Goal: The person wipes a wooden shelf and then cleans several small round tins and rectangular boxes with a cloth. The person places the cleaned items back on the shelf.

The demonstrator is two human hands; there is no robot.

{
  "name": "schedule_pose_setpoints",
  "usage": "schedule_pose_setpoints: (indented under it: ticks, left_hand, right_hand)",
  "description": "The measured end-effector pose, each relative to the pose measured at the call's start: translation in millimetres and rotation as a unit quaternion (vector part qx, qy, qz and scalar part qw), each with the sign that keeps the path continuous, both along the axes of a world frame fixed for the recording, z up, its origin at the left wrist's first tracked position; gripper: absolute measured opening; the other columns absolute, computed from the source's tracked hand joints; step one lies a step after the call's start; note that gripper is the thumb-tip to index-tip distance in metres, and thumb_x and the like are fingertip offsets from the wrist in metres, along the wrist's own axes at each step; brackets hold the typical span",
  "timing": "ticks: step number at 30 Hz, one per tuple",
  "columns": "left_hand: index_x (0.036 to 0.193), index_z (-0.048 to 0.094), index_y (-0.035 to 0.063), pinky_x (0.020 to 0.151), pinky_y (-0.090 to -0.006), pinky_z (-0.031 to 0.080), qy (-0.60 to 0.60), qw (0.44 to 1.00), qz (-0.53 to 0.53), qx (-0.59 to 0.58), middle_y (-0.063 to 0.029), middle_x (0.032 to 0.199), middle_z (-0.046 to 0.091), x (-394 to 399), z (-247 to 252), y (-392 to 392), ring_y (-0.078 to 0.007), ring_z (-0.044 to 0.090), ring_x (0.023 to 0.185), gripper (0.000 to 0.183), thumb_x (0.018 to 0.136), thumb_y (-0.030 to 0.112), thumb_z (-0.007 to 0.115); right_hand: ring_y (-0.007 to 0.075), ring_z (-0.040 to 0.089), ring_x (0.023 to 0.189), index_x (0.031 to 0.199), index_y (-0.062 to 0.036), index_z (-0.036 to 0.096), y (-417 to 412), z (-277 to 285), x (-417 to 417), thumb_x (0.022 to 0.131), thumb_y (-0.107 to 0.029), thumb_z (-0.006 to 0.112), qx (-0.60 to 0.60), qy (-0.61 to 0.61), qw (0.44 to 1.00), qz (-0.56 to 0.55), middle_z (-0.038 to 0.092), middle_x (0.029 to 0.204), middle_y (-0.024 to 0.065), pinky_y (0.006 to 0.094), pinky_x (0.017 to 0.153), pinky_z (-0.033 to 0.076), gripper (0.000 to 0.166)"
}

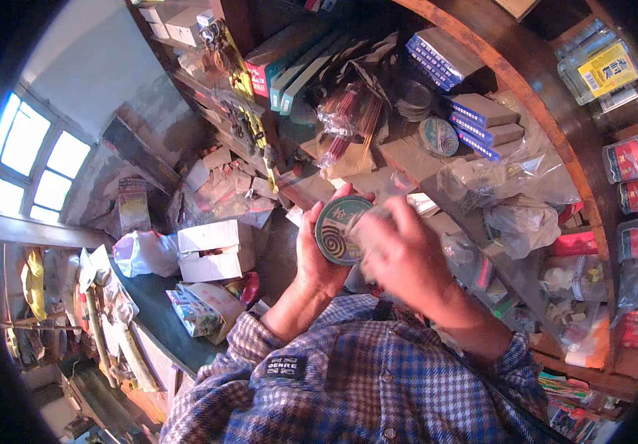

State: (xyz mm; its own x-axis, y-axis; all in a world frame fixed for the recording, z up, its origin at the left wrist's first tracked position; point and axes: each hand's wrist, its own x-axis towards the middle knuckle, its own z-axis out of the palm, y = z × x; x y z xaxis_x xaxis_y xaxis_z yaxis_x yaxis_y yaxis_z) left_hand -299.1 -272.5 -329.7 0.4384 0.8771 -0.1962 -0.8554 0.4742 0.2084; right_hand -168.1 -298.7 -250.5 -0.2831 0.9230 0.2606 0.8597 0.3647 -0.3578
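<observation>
A round green tin with a spiral design and writing on its lid [336, 233] is held up in front of my chest by my left hand [319, 255], its fingers and thumb around the rim. Over the right part of the lid is my right hand [407, 250], blurred by motion, with something greyish at its fingertips that may be a cloth or wad. Whether that item touches the lid cannot be told. On the shelf beyond lies a similar round tin with a spiral [439, 137], beside blue-edged boxes [474, 130].
Bundles of incense sticks [344, 125] and plastic bags [524, 222] fill the shelf ahead. A curved wooden shelf edge [541, 100] runs at the right, with bottles [602, 66] beyond it. An open white carton [210, 250] stands at left on a dark counter [169, 311].
</observation>
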Motion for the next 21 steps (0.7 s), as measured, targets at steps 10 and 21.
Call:
schedule_pose_setpoints:
  ticks: [10, 21]
  left_hand:
    - [0.134, 0.048, 0.0062, 0.104, -0.0481, 0.039, -0.059, 0.998, 0.006, -0.011, -0.0205, 0.130, 0.054, -1, -11, 7, -0.0351, 0.050, 0.122, 0.068, 0.093, 0.059, 0.039]
    - [0.123, 0.056, 0.0009, 0.095, -0.0444, 0.051, 0.117, 0.989, -0.047, -0.081, -0.0159, 0.116, 0.065, -8, -30, 8, -0.0281, 0.064, 0.106, 0.046, 0.095, 0.037, 0.053]
  right_hand:
    - [0.0293, 0.058, 0.085, 0.089, -0.0098, 0.059, -12, -7, -15, 0.076, -0.012, 0.063, 0.023, -0.046, 0.987, 0.151, 0.050, 0.088, 0.0111, 0.0394, 0.068, 0.053, 0.013]
    - [0.0351, 0.057, 0.100, 0.111, -0.0036, 0.058, -9, -15, 34, 0.077, -0.008, 0.072, 0.083, 0.188, 0.976, -0.067, 0.056, 0.105, 0.0162, 0.0435, 0.087, 0.046, 0.036]
